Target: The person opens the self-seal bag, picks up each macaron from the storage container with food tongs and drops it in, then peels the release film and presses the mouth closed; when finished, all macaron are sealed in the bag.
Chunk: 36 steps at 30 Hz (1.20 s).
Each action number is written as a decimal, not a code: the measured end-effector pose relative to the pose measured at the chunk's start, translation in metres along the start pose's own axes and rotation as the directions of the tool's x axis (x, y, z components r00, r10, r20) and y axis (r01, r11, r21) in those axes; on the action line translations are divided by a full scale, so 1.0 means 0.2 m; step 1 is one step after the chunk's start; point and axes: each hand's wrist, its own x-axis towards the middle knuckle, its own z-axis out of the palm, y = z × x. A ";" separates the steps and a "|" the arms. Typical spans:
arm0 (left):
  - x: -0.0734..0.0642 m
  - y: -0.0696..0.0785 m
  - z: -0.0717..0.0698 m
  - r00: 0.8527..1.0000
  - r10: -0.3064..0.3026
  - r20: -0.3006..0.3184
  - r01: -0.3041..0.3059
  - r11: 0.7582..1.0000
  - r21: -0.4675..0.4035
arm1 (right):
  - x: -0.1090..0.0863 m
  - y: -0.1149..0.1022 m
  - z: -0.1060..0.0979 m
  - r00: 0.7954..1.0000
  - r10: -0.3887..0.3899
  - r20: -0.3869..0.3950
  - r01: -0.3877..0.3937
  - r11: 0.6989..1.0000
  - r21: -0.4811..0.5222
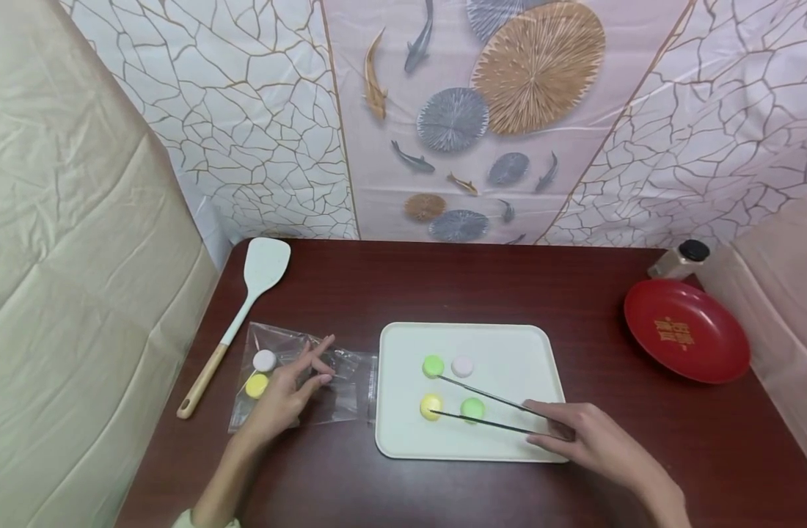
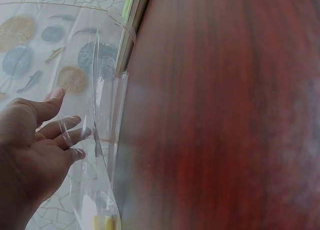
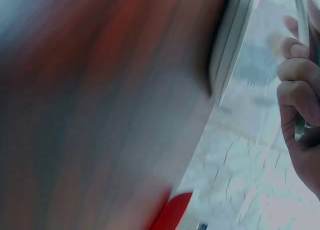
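My right hand (image 1: 591, 440) grips a pair of thin metal tongs (image 1: 492, 397) over the white tray (image 1: 522, 352). The tongs' arms stand apart; one tip overlaps the lower edge of a green macaron (image 1: 433, 364), the other overlaps a yellow macaron (image 1: 431, 402). A pale pink macaron (image 1: 462, 366) and a second green macaron (image 1: 472, 408) lie beside them. On the left, my left hand (image 1: 287, 392) lies over a clear plastic bag (image 1: 351, 389), fingers spread and loosely bent. Inside the bag are a whitish macaron (image 1: 264, 360) and a yellow macaron (image 1: 256, 386).
A white spatula (image 1: 265, 268) with a wooden handle lies left of the bag. At the right stand a red plate (image 1: 697, 334) and a jar (image 1: 681, 260) with a black lid. Patterned cloth hangs along the back edge of the dark wooden table (image 1: 337, 488).
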 end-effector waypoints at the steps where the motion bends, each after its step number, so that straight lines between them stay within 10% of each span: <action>1: 0.00 0.00 0.00 1.000 -0.002 0.001 0.002 1.000 -0.003 | -0.03 0.01 -0.01 1.000 0.017 -0.014 -0.017 1.000 -0.018; 7: 0.00 0.00 0.00 1.000 -0.001 0.008 0.001 1.000 -0.006 | -0.16 0.08 -0.02 0.995 0.028 -0.096 -0.034 0.997 -0.070; 27: -0.01 -0.04 0.01 0.997 0.073 -0.012 -0.073 0.997 -0.024 | -0.24 0.14 -0.05 1.000 0.012 0.004 -0.011 0.986 -0.169; 36: -0.02 -0.17 0.03 0.990 0.136 -0.029 -0.137 0.990 -0.043 | -0.13 0.05 -0.06 0.995 0.060 0.086 -0.061 0.998 0.012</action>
